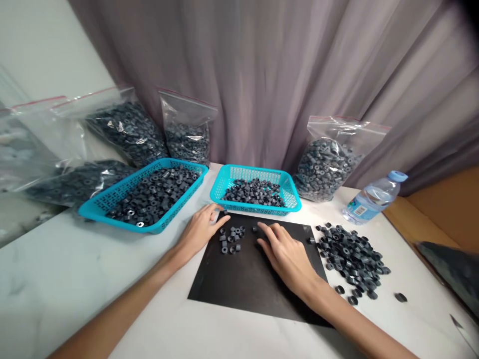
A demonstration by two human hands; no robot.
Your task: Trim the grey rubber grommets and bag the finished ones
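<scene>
My left hand [202,224] is at the left edge of a black mat [258,286], with a small dark ring [225,212] between thumb and index fingertip. Over the mat's right half, my right hand [287,252] has its fingers apart. Just beyond its index finger lies another small dark ring [255,229]. Between the hands, a loose group of short grey plastic rings [232,238] rests on the mat, some upright and some on their sides. Behind the hands stands a small blue basket [258,207] with more of these pieces in it.
A larger blue basket [149,228] of pieces stands left. A loose pile [352,259] spreads right of the mat, near a water bottle [376,197]. Filled zip bags stand behind, including one bag [325,164] at right and one [187,134] by the curtain [254,89].
</scene>
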